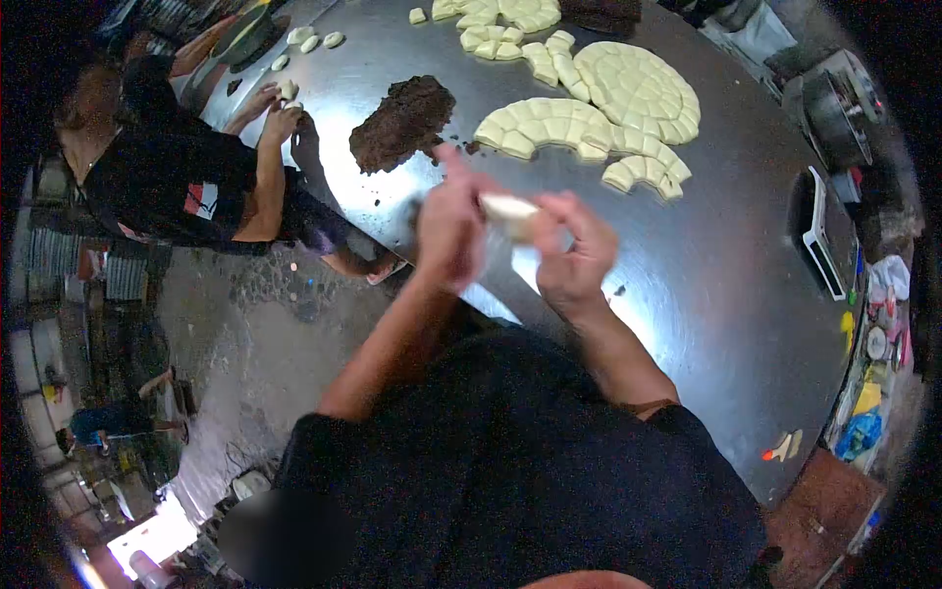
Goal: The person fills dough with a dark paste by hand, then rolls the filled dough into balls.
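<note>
Over the near part of the metal table, a pale piece of dough (pixel 510 208) is held between my two hands. My left hand (pixel 453 224) closes on its left end, with one finger sticking up and away. The fingers of my right hand (pixel 577 253) curl round the right end. Both hands are smeared by motion. Just beyond my left hand lies a heap of dark brown crumbly filling (pixel 404 120). Farther right, cut pieces of dough spread in arcs (pixel 545 126) and in a round slab (pixel 636 90).
At the left, another person (pixel 157 177) in black works dough at the table (pixel 726 285). Several dough balls (pixel 309 43) and a bowl (pixel 245 39) lie near that person. A white-framed tray (pixel 824 236) stands at the right edge, with a small tool (pixel 782 448) nearer.
</note>
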Demonstrator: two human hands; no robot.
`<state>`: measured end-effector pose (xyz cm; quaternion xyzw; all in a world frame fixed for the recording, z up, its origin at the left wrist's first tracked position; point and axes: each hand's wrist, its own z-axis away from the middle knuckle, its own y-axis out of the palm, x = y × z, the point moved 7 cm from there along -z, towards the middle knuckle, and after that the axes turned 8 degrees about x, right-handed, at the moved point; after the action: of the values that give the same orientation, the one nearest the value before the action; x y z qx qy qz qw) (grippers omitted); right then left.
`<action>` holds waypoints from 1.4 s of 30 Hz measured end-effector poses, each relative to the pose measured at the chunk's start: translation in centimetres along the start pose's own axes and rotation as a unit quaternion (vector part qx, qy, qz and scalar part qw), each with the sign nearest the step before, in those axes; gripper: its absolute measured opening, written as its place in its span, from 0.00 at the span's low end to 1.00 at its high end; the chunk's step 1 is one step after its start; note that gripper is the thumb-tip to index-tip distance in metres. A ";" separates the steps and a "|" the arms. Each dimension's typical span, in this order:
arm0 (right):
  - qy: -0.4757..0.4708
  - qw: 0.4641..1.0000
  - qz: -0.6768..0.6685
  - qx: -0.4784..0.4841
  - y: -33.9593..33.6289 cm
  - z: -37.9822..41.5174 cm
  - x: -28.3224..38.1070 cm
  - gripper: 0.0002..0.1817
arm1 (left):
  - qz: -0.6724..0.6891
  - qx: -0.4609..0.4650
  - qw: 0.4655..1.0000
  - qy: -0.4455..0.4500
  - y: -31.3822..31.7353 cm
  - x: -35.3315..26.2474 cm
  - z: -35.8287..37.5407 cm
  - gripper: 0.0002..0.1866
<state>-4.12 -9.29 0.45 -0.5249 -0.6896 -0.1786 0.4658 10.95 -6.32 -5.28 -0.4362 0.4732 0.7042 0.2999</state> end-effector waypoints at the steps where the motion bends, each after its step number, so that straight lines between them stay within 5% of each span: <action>1: -0.051 0.998 0.028 0.002 2.5 -0.9 -0.4 0.11 | 0.089 -0.002 0.995 -0.048 -2.5 0.7 -0.4 0.26; 3: -0.040 0.979 -0.023 0.197 8.1 0.3 -4.8 0.09 | 0.131 0.055 0.983 -0.119 -8.7 4.1 0.4 0.16; 5: 0.142 0.941 -0.059 0.301 12.2 0.2 -10.5 0.12 | 0.089 -0.045 0.984 -0.150 -14.7 8.6 2.3 0.15; 6: 0.144 0.941 -0.058 0.300 13.7 -1.0 -12.5 0.12 | 0.089 -0.044 0.983 -0.152 -15.8 9.1 3.2 0.15; 8: -0.024 0.944 0.229 0.235 16.4 -4.9 -15.1 0.15 | 0.056 -0.114 0.986 -0.110 -18.8 9.0 5.1 0.15; 9: -0.023 0.944 0.230 0.235 18.2 -6.0 -17.1 0.15 | 0.056 -0.113 0.986 -0.112 -19.6 9.4 5.9 0.15; 11: -0.069 0.912 0.313 0.257 22.2 -7.2 -20.8 0.15 | -0.332 -0.083 0.938 -0.050 -21.6 8.2 7.1 0.19; 13: -0.113 0.888 0.294 0.334 24.7 -6.0 -23.4 0.13 | -0.630 -0.022 0.776 -0.004 -23.2 8.4 8.3 0.22; 14: -0.041 0.879 0.327 0.344 25.3 -6.2 -24.1 0.11 | -0.544 -0.032 0.835 -0.074 -22.6 7.3 8.3 0.22; 16: -0.117 0.868 0.364 0.315 25.5 -5.8 -22.9 0.09 | -0.445 -0.039 0.890 -0.091 -22.8 7.9 10.0 0.20; 18: -0.098 0.837 0.410 0.348 25.8 -6.1 -22.4 0.09 | -0.478 -0.027 0.875 -0.070 -20.9 5.6 8.9 0.19; 20: -0.044 0.873 0.310 0.374 25.2 -7.8 -22.2 0.08 | -0.523 -0.015 0.848 -0.081 -19.9 4.9 8.1 0.18; 21: 0.016 0.857 0.310 0.412 25.3 -8.6 -22.5 0.10 | -0.416 -0.055 0.906 -0.049 -20.9 5.6 7.9 0.17; 23: 0.063 0.971 0.130 0.188 21.7 -9.9 -19.9 0.12 | -0.302 -0.088 0.949 -0.008 -22.4 6.6 6.3 0.17; 27: 0.130 0.978 -0.025 0.160 17.6 -8.7 -14.1 0.18 | 0.138 -0.063 0.988 0.015 -20.6 6.1 1.6 0.16; 28: -0.007 0.990 0.003 0.144 16.3 -8.5 -10.8 0.19 | -0.149 -0.015 0.989 -0.021 -20.6 5.3 -0.4 0.16; 29: -0.143 0.981 0.036 0.123 15.1 -7.7 -8.1 0.20 | -0.139 -0.025 0.989 -0.035 -20.4 5.9 -2.1 0.17; 30: -0.164 0.975 0.052 0.143 15.7 -6.3 -8.1 0.22 | -0.128 -0.036 0.990 -0.050 -18.8 5.1 -3.6 0.17; 31: -0.179 0.968 0.072 0.158 16.0 -4.8 -8.3 0.23 | 0.178 -0.100 0.977 -0.054 -14.5 3.2 -3.4 0.18; 32: -0.205 0.948 0.214 0.116 13.3 -3.7 -3.6 0.18 | 0.145 -0.068 0.986 -0.045 -11.2 0.6 -3.0 0.20; 37: -0.044 0.976 0.201 0.068 3.2 -4.3 -3.1 0.08 | 0.028 0.012 0.998 -0.046 -5.5 1.7 -2.3 0.19; 39: 0.061 0.986 0.078 0.134 1.7 -3.7 -5.4 0.10 | -0.070 0.042 0.995 -0.058 -2.9 1.1 -1.4 0.19; 42: 0.212 0.964 -0.001 0.159 -1.1 -2.8 -6.0 0.14 | 0.004 0.138 0.988 -0.073 1.8 1.4 -1.3 0.19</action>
<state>-3.73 -15.13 -2.81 -0.3936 -0.5949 -0.1746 0.6787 9.26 -8.19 -5.98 -0.3359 0.5447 0.6632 0.3881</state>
